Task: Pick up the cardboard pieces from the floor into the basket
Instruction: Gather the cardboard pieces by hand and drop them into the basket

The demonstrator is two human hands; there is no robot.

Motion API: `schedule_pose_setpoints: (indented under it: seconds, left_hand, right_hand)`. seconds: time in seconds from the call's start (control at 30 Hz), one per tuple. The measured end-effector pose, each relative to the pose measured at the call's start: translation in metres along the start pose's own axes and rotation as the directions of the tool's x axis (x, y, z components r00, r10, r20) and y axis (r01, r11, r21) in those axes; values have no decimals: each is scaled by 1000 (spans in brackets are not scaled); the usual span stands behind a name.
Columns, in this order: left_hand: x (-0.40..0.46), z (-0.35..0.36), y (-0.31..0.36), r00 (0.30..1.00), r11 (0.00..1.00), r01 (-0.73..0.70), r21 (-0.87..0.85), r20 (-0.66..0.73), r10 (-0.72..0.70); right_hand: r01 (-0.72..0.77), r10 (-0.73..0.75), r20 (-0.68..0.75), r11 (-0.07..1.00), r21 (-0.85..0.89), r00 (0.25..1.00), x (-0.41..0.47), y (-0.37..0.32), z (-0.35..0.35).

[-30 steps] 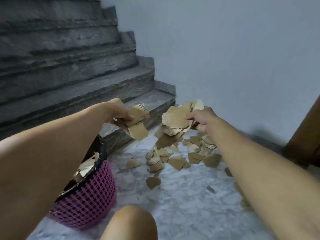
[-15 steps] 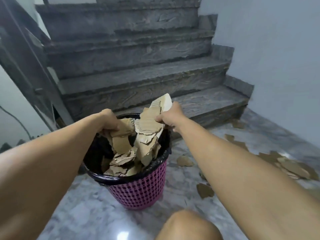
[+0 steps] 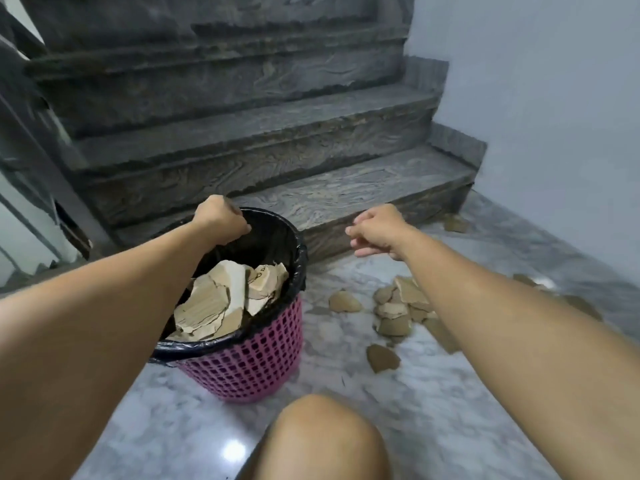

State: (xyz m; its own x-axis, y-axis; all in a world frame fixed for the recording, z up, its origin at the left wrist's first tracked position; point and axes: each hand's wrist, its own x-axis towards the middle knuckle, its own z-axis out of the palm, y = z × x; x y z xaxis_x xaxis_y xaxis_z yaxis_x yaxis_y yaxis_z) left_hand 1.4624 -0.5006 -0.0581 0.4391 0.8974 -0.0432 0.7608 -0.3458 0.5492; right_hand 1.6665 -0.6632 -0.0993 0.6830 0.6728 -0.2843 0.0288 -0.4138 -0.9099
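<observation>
Torn cardboard pieces (image 3: 221, 303) are seen heaped inside the pink basket (image 3: 249, 368) – more pieces (image 3: 393, 322) lie scattered on the marble floor (image 3: 433, 410) right of the basket. The left hand (image 3: 221, 220) is curled over the basket's far rim, the right hand (image 3: 377, 232) loosely curled beside it – nothing is held

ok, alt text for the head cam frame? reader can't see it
A person's empty left hand hangs curled over a pink basket lined with a black bag and full of torn cardboard. The right hand, also empty, hovers above cardboard pieces scattered on the marble floor below grey stairs.
</observation>
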Motion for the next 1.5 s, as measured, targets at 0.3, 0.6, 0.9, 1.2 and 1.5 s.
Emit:
schedule_pose_setpoints:
  seconds: [0.3, 0.6, 0.9, 1.2, 1.5]
  left_hand:
    - [-50, 105, 137, 917, 991, -83, -102, 381, 116]
    - [-40, 273, 147, 836, 992, -26, 120, 547, -44]
    - [6, 388, 97, 854, 964, 199, 177, 452, -259]
    - [28, 451, 102, 811, 913, 408, -14, 464, -355]
    - [-7, 494, 119, 924, 964, -28, 266, 375, -77]
  right_hand:
    - [-205, 208, -122, 978, 39, 970, -25, 119, -179]
    - [-485, 464, -269, 875, -11, 844, -21, 259, -289]
    - [-650, 580, -382, 756, -76, 720, 23, 353, -312]
    - [-783, 602, -552, 600, -164, 577, 90, 375, -291]
    - [-591, 421, -415, 579, -562, 807, 90, 372, -233]
